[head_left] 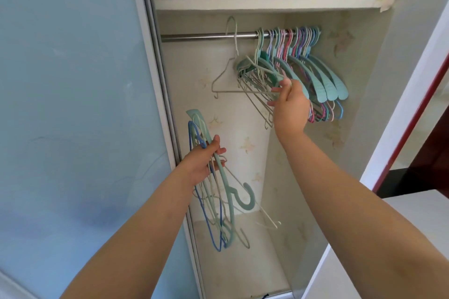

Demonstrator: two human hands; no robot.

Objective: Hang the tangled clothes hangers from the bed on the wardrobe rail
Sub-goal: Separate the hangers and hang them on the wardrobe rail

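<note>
My left hand (202, 162) grips a tangled bundle of hangers (216, 204), teal, blue and white, which dangles low in front of the open wardrobe. A metal rail (206, 37) runs under the shelf. Several teal, pink and purple hangers (301, 65) crowd its right end. One white wire hanger (227, 73) hangs apart, further left on the rail. My right hand (289, 104) is raised to the crowded hangers, its fingers pinching a pale wire hanger (258, 81) at the left side of that group.
A frosted blue sliding door (73, 104) covers the left side. The white shelf (267, 3) above the rail holds a framed picture and dark folded items. The wardrobe's right wall (379, 85) stands close to the hung hangers. The wardrobe floor (243, 262) lies below.
</note>
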